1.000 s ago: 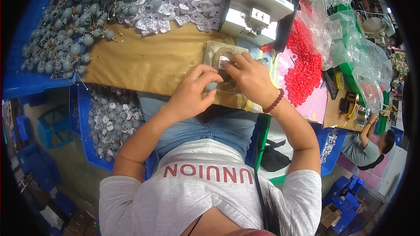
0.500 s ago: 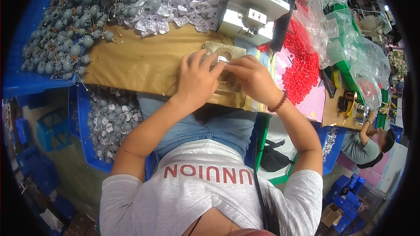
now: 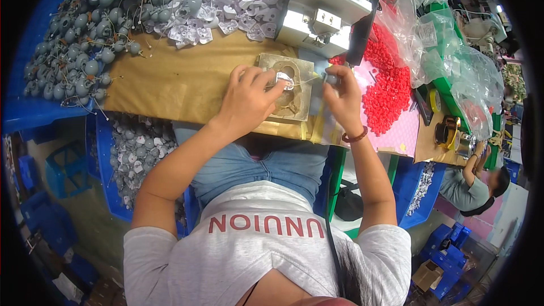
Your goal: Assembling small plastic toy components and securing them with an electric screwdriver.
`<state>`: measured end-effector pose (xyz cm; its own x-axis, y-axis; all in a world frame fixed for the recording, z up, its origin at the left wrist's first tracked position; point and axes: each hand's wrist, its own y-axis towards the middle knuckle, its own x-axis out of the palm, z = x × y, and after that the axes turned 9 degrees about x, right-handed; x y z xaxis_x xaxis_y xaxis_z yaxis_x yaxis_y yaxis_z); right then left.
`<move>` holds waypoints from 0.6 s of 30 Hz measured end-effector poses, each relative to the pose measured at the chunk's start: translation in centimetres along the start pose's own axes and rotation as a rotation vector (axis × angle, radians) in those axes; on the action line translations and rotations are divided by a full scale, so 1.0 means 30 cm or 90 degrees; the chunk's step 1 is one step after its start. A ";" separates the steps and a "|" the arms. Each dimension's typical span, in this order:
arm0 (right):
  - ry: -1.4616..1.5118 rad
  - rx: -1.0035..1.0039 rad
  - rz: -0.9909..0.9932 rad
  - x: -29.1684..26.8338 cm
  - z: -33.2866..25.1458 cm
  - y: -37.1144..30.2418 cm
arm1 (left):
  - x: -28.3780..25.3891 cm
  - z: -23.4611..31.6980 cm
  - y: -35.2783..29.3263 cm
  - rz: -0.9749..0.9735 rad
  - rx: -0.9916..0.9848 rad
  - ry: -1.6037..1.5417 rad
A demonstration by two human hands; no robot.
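A metal fixture block [image 3: 301, 112] with rounded hollows lies on the tan-covered table in front of me. In its upper hollow sits a small white plastic part [image 3: 285, 81]. My left hand [image 3: 245, 95] rests on the block's left side, with thumb and forefinger against the white part, closed on its edge. Just right of the block, my right hand [image 3: 344, 99] pinches a small grey-blue piece [image 3: 331, 79]. A thin pale strand [image 3: 306, 81] runs between that piece and the white part. The kind of the grey-blue piece is hard to make out.
Grey round wired parts [image 3: 85, 45] and white plastic parts [image 3: 226, 0] are heaped at the far left. A white machine [image 3: 323, 14] stands beyond the block. Small red pieces [image 3: 388, 79], clear bags [image 3: 442, 39] and tape [image 3: 447, 133] lie rightward. Another person [image 3: 467, 190] sits at far right.
My right hand has drawn away from the white part to the right, and the grey-blue piece now shows in its fingers. My left hand stays at the block.
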<state>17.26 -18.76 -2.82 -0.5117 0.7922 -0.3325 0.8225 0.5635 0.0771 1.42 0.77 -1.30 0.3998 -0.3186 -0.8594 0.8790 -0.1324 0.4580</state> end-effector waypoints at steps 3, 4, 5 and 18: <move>0.482 0.251 -0.178 -0.017 -0.041 0.048 | 0.005 -0.014 0.000 0.007 0.008 -0.021; 0.586 0.293 -0.174 -0.003 -0.079 0.055 | 0.007 -0.018 -0.002 0.009 0.009 -0.029; 0.604 0.310 -0.210 -0.003 -0.091 0.065 | 0.007 -0.020 0.000 0.011 0.013 -0.029; -0.217 -0.037 -0.137 0.103 -0.120 0.090 | -0.002 -0.040 0.007 0.014 0.032 -0.062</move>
<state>17.00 -13.94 -0.26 -0.5511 0.5377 -0.6381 0.6849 0.7283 0.0221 1.89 1.88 -1.42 0.3889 -0.4119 -0.8241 0.8556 -0.1701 0.4888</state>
